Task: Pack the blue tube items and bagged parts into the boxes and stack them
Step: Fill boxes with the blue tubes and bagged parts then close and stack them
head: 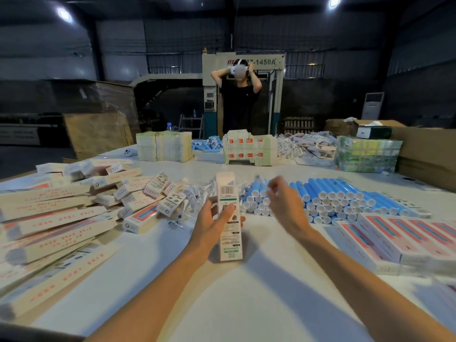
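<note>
Two bare forearms reach from the lower edge across the white surface (259, 292). The left hand (213, 218) holds an upright white carton box (228, 215), its grip closed around the box's lower middle, barcode panel facing the camera and top end raised. The right hand (283, 201) is blurred, its grip loosely part-open and holding nothing, poised just over the near edge of the pile of blue tubes (333, 196), which lie stacked with white caps toward the camera on the right of the surface. Clear bagged parts (199, 193) lie in a heap just behind and left of the held box. Boxes lie in a loose pile (74, 208) at left, whether filled or empty cannot be told; a neat row of pink-and-blue boxes (394, 238) sits at right, beside the tubes. Across the surface a second person (240, 95) stands behind stacked flat cartons (249, 151). Judged step: filling one box, at the tube pick-up. The next move calls for closing the right grip on a single tube without disturbing its neighbours, then aligning it with the box's open end; whether that end is open cannot be told.
</note>
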